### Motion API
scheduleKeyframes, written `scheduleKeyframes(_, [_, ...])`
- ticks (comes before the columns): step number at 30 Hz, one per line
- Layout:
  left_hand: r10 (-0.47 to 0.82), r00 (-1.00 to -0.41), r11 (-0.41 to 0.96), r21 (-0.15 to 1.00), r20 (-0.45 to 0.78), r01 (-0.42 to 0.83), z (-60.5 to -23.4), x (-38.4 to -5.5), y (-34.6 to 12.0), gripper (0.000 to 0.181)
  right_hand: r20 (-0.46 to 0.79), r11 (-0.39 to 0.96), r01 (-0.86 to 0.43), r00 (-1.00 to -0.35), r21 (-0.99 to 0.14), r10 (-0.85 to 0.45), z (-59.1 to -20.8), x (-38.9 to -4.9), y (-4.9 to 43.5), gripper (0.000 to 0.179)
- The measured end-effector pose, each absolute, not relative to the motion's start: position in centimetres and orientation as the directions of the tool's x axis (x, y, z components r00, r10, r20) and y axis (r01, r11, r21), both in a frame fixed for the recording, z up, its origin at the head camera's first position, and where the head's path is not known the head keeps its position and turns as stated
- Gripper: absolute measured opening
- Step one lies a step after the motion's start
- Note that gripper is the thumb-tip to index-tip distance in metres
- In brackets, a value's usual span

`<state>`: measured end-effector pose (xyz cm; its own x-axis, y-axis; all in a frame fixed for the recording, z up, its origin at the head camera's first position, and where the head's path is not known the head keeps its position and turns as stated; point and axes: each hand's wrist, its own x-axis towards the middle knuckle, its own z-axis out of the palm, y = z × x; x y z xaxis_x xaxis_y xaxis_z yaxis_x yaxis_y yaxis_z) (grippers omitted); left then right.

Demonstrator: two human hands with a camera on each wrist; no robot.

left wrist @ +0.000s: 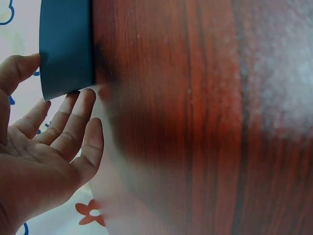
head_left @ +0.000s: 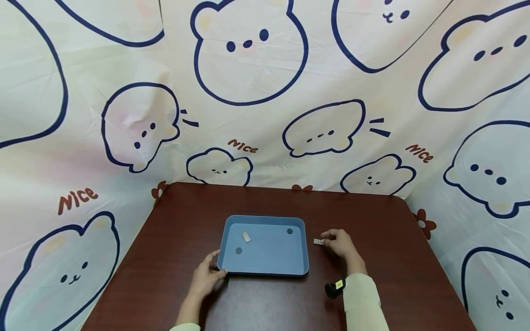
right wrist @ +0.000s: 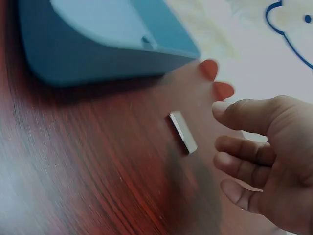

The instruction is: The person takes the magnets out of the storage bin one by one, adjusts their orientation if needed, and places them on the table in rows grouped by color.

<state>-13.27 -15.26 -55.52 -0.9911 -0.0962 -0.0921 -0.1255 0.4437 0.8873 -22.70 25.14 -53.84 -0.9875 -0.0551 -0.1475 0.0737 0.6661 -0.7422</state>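
Blue tray (head_left: 267, 258), corner in the loosely curled left hand (head_left: 204, 277)

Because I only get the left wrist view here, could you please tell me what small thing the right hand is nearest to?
Observer: The right hand is nearest to a pale block on the table.
Operator: Thank you; could you also say what lies in the blue tray, since I see only its outer wall?
Observer: The head view shows a second pale block and two grey discs in it.
Operator: And which corner is the left hand at, please?
Observer: The head view puts it at the tray's left corner nearest the person.
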Motion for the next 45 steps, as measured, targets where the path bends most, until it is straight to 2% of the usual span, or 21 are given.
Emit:
scheduleKeyframes(6, [-0.102,-0.991,0.45,0.884,-0.09,-0.127,-55.7,-13.1,-15.4,0.06,-0.125,0.592,0.086,-0.992,-0.801,-0.025,-53.7,-21.0,23.6,0.026])
scheduleKeyframes(13, [-0.101,-0.992,0.442,0.89,-0.072,-0.11,-55.6,-13.2,-15.4,0.06,-0.057,0.508,0.025,-0.997,-0.861,-0.047,-53.2,-20.5,21.4,0.033])
scheduleKeyframes(24, [-0.096,-0.992,0.426,0.897,-0.081,-0.114,-55.9,-13.1,-15.2,0.06,-0.045,0.434,-0.013,-0.992,-0.901,-0.121,-53.0,-21.6,17.9,0.035])
scheduleKeyframes(37, [-0.1,-0.991,0.436,0.891,-0.087,-0.122,-55.6,-13.3,-15.5,0.061,0.019,0.382,-0.147,-0.947,-0.912,-0.32,-54.8,-23.6,13.2,0.039])
scheduleKeyframes(45, [-0.099,-0.991,0.443,0.888,-0.089,-0.124,-55.7,-13.3,-15.5,0.061,-0.012,0.382,-0.116,-0.948,-0.917,-0.317,-55.7,-24.5,10.7,0.038])
